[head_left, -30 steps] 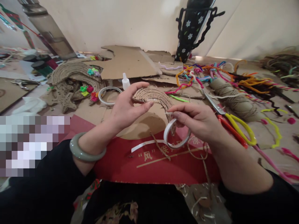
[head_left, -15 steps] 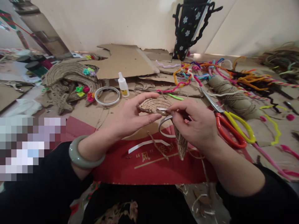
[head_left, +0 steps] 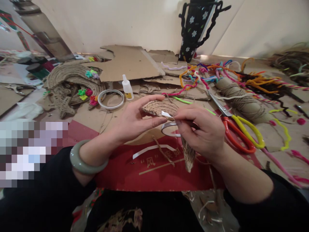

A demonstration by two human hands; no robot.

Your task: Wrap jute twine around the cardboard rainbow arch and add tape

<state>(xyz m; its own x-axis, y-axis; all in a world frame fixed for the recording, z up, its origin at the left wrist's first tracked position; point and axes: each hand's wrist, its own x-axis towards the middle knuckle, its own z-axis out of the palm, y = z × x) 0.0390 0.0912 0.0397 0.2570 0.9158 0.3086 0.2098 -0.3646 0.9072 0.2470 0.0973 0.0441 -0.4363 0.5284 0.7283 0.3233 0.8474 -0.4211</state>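
Note:
A curved piece covered in rows of brown twine (head_left: 158,106) is pinched between the thumb and fingers of my left hand (head_left: 135,119). A short white strip of tape (head_left: 166,114) lies at its near edge. My right hand (head_left: 201,129) is closed at the piece's right side, its thumb and forefinger pressed together beside the strip; its palm hides part of the work. The twine-covered piece's tapered end (head_left: 189,158) hangs below my right hand. A roll of white tape (head_left: 166,129) shows under the fingers.
Red-handled and yellow-handled scissors (head_left: 238,133) lie right, beside a spool of twine (head_left: 241,96). A small glue bottle (head_left: 127,88) and another tape roll (head_left: 111,99) stand left of centre. Red cardboard (head_left: 154,177) lies below my hands. Colourful pipe cleaners (head_left: 200,74) and a black flowered tumbler (head_left: 193,32) are behind.
The white strip at the piece's near edge now shows more of its face. The tape roll under my hands has shifted slightly left and up, and the hanging end has dropped a little.

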